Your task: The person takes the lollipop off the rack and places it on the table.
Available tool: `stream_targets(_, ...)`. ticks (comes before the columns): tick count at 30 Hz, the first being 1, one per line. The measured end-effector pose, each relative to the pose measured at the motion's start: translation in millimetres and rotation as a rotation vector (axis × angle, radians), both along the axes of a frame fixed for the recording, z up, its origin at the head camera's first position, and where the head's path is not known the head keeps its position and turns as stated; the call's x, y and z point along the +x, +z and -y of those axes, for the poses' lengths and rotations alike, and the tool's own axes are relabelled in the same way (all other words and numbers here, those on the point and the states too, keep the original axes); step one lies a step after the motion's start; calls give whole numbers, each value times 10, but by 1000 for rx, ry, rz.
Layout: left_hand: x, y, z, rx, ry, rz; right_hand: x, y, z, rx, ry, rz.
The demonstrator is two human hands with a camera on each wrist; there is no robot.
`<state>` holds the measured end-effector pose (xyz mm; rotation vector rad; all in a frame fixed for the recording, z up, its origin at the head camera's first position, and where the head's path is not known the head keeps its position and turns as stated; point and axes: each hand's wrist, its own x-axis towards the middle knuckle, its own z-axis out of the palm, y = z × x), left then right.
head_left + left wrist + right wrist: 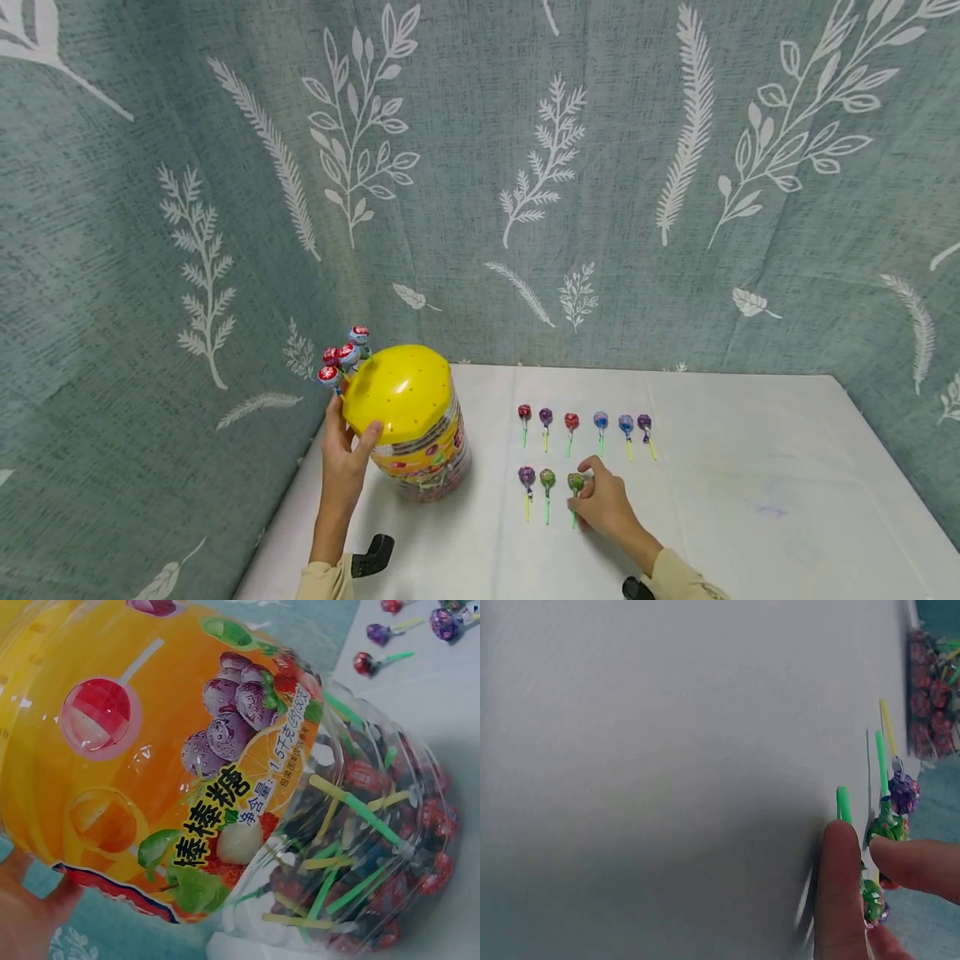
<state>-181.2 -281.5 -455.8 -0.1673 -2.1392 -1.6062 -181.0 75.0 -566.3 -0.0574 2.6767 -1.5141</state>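
Pinching observed at fingers (pixel 841 877) of right hand (pixel 606 504) — green lollipop (pixel 576 481) held, right end of near row (pixel 548 478), white table (pixel 735 483). Yellow-lidded jar (pixel 431 450) gripped by left hand (pixel 347 454) — six lollipops (pixel 601 421) lined beyond near row.

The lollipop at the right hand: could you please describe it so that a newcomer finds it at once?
In the head view, on the white table, look right of the yellow-topped jar, at the nearer row of three. The lollipop at its right end has a green wrapper and stick. Its green neighbour looks alike, but only this one has the right hand on it.
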Motion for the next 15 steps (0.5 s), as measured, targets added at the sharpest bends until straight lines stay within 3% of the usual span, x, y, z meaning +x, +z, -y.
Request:
stream_targets(8,-19,-43,-2,22,12,-8,-7,157,-34,70,22,-67)
stream_targets(15,-18,-65,-12,28,15,-14,-111,405,-35,-1,61,-86)
